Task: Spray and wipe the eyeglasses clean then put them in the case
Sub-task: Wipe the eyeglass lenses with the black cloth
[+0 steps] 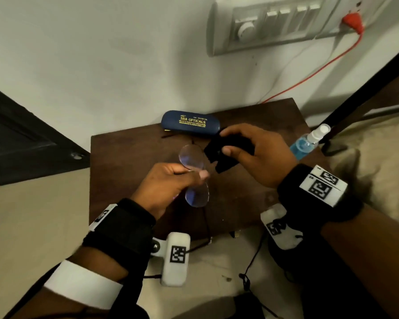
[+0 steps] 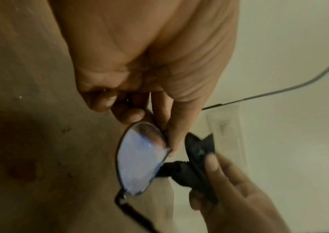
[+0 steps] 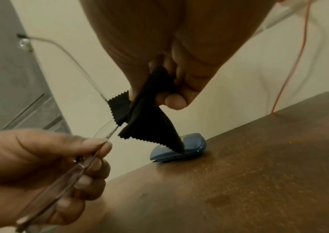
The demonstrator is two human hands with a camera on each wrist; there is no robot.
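My left hand (image 1: 171, 180) pinches the thin-framed eyeglasses (image 1: 191, 160) at the bridge, holding them above the brown table (image 1: 251, 203); one lens (image 2: 139, 160) shows bluish in the left wrist view. My right hand (image 1: 247, 153) grips a black cleaning cloth (image 1: 219, 153) just right of the upper lens; the cloth (image 3: 145, 119) hangs bunched from finger and thumb, its zigzag edge near the glasses (image 3: 75, 170). A closed blue case (image 1: 190, 122) with gold lettering lies at the table's back edge. The blue spray bottle (image 1: 306, 141) stands at the right edge.
A white wall with a switch panel (image 1: 274, 21) and a red plug and cord (image 1: 352, 21) rises behind the table. A dark door (image 1: 21, 139) is to the left, bedding (image 1: 378, 157) to the right. Black cables (image 1: 247, 279) trail over the floor below.
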